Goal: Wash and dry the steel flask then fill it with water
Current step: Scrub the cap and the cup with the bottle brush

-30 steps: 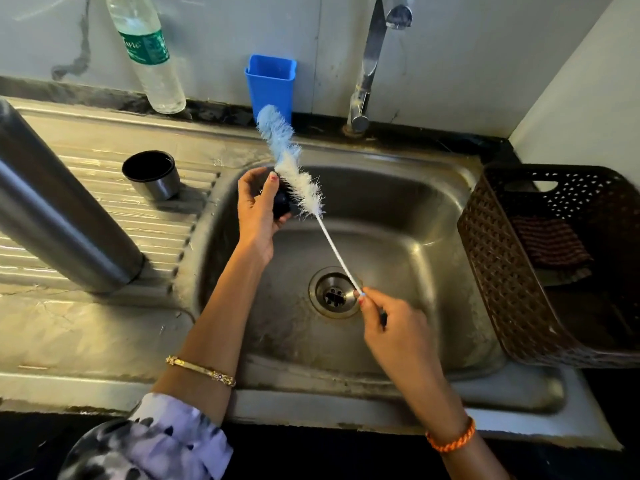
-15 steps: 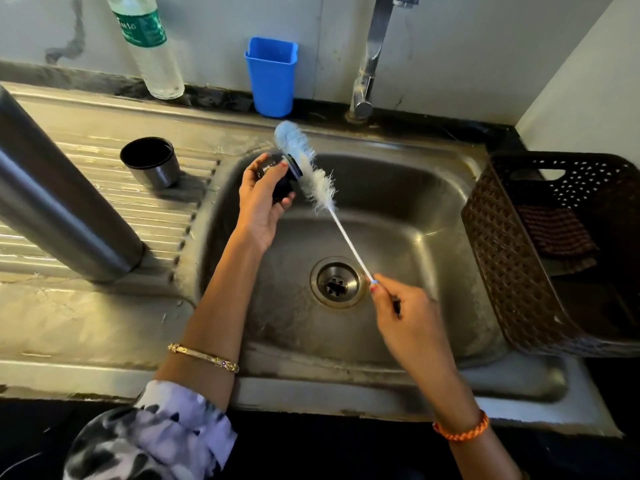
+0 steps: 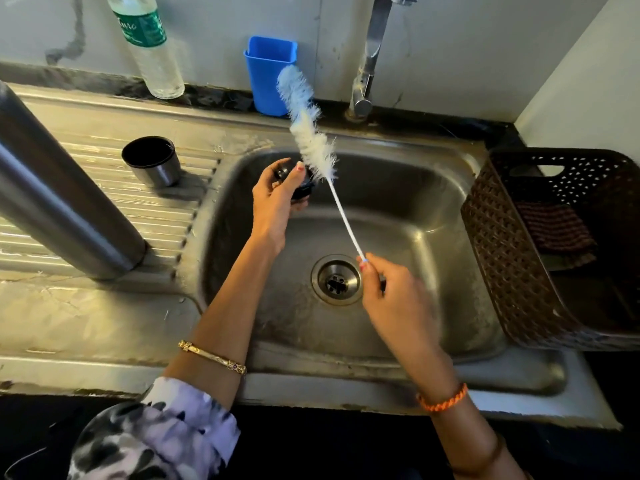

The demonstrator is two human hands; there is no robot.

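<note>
Since the frame before, the bottle brush (image 3: 313,133) has been swinging more upright, its fluffy tip now crossing in front of the blue cup (image 3: 268,74), while the left hand (image 3: 277,202) has been turning the small black stopper (image 3: 301,190) a little.

At the far left, the steel flask (image 3: 59,188) is standing on the ribbed drainboard (image 3: 104,244), leaning in the wide-angle view, its upper part cut off by the frame edge. Just right of it, the flask's cup lid (image 3: 152,161) is sitting mouth up. Behind, a plastic water bottle (image 3: 149,46) is standing against the wall, its top out of frame.

The left arm is reaching forward over the sink (image 3: 398,202), wrist bent up, its grip clenched around the stopper; the fingers are hiding most of it, so its shape is hard to make out. The brush bristles are lying just beside it; whether they are touching is unclear.

The right hand (image 3: 391,299) is hovering above the drain (image 3: 336,280), its grip pinching the end of the thin white brush handle, blurred by motion. The tap (image 3: 367,64) is rising behind the basin, its spout cut off. At far right, a brown basket (image 3: 502,244) is holding a dark cloth (image 3: 554,230).
</note>
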